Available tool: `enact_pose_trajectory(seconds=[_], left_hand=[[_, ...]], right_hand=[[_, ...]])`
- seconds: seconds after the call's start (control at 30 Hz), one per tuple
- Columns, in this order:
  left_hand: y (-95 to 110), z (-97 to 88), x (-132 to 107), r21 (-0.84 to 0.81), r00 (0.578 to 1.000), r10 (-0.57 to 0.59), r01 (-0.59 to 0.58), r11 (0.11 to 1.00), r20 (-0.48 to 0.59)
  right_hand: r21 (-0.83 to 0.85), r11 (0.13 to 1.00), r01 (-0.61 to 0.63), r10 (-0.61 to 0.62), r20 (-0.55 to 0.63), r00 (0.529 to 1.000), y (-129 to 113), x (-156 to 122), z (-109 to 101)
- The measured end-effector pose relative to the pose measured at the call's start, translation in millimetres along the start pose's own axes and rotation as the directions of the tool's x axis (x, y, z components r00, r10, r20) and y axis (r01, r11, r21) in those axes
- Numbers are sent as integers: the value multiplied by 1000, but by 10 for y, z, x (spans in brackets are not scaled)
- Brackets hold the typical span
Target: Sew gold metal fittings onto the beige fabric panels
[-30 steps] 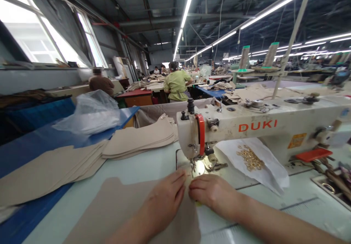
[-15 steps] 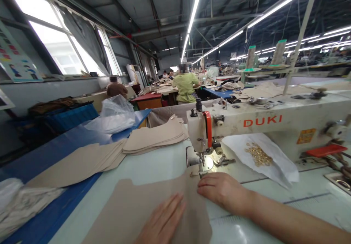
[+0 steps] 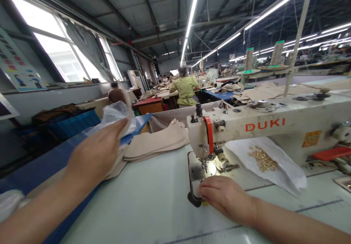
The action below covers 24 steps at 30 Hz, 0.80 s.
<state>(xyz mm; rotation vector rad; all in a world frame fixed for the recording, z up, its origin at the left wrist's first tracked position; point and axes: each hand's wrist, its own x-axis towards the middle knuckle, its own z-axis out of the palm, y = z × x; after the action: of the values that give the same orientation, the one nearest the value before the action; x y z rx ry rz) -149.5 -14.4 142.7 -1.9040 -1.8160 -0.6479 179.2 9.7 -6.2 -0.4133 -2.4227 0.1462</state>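
My left hand (image 3: pixel 94 154) is raised at the left, above the blue table's edge. Its fingers are pinched on a beige fabric piece (image 3: pixel 127 108), which shows as a thin, curved, blurred strip seen nearly edge-on. On the sewing machine's bed, just in front of the needle area (image 3: pixel 205 165), rests my right hand (image 3: pixel 226 198). Its fingers are curled together with the tips hidden, so anything in them cannot be made out. Behind my left hand lies a fanned stack of beige fabric pieces (image 3: pixel 156 141).
The white sewing machine (image 3: pixel 233 123) stands at the right. Under its arm, small gold metal rings (image 3: pixel 263 158) lie on a white sheet (image 3: pixel 292 171). A clear plastic bag (image 3: pixel 109 114) sits on the blue table (image 3: pixel 79 141). A person in green (image 3: pixel 185 90) sits farther back.
My left hand has lifted the beige fabric piece off the machine table and swung it up to the left. My right hand has stayed near the needle, where the fabric no longer lies.
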Motion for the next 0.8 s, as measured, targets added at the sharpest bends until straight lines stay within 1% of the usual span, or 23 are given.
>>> enact_pose_trajectory(seconds=[0.03,0.07,0.13,0.2,0.27,0.3,0.37,0.43,0.57,0.67,0.8], left_hand=[[72,108,181,99,999,28,-31,995,28],[140,254,320,159,994,42,-58,986,99],[239,629,455,174,986,32,-61,983,164],[283,1042,421,172,974,4,-44,984,228],[286,1402,289,170,960,-24,-25,985,280],[279,1541,215,175,957,-46,-6,985,288],[257,1722,98,185,954,-82,28,982,290],[231,1797,48,190,952,-102,48,981,287],[205,1812,59,196,959,-110,59,979,262],[233,1786,27,201,972,-94,51,978,213],[251,1668,-131,216,987,-69,35,976,149]], right_hand=[[3,1000,-9,9,-4,1000,5,-5,6],[3,1000,-18,18,-8,1000,10,-12,11],[-4,1000,-30,30,-13,999,22,-24,19],[-6,999,-35,35,-1,999,38,-28,24],[1,999,-37,37,20,999,54,-21,31],[4,999,-41,40,36,999,61,-14,36],[16,999,-48,47,64,997,71,2,47],[37,997,-66,62,92,994,75,14,56],[68,993,-97,90,99,991,76,14,68],[85,993,-78,71,78,994,78,4,76],[69,995,-70,67,58,996,76,-11,76]])
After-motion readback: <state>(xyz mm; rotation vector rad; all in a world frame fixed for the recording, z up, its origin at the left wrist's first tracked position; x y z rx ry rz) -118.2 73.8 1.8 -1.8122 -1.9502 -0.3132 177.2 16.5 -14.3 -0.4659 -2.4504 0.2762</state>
